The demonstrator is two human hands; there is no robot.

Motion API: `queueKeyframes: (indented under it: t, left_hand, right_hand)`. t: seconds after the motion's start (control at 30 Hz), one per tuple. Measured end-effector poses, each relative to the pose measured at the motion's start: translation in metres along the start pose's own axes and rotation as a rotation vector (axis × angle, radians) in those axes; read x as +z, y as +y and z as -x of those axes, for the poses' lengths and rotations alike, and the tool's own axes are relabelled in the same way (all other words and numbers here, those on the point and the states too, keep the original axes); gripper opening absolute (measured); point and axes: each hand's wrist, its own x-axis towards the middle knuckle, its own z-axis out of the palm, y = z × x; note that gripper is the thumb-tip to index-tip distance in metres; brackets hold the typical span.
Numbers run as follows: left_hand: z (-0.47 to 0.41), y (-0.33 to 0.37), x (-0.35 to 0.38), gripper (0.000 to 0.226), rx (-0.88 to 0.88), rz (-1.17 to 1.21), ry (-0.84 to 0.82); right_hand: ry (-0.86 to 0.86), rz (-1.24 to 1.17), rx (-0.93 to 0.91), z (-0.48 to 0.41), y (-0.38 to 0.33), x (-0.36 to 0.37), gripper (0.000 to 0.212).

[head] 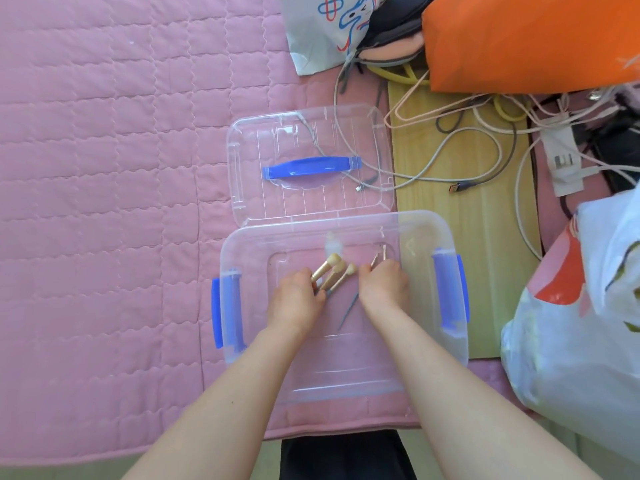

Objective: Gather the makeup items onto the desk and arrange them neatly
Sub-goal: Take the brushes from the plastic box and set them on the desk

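Left hand (298, 299): fingers curled round three gold-handled brushes (334, 271) as one bundle, inside the clear box (420, 225), near mid-floor. Right hand (382, 285): fingertips pinching two thin brushes (379, 256), close beside the left hand. Both forearms in over the near rim, backs of hands up. Long axis of the gold-handled bundle slanted, heads toward the far right corner; thin pair pointing toward the far rim. Dark thin tool (348, 313) flat on the box floor between the wrists, tilted the same way as the bundle. Open floor on either side, out to the blue latches (448, 289) at the short ends. Lid (311, 133), blue handle up, just beyond the far rim on the pink quilt (104, 202). Right end of box overlapping the wooden surface (467, 220); cables (485, 140) across that surface's far half; white bag (588, 306) near its right edge.
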Motion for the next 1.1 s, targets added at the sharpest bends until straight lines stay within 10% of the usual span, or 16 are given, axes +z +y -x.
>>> queueKeyframes:
  t: [1.1]
  left_hand:
    - [0.008, -0.008, -0.012, 0.011, -0.043, 0.121, -0.058]
  right_hand:
    - [-0.166, -0.090, 0.024, 0.041, -0.010, 0.010, 0.028]
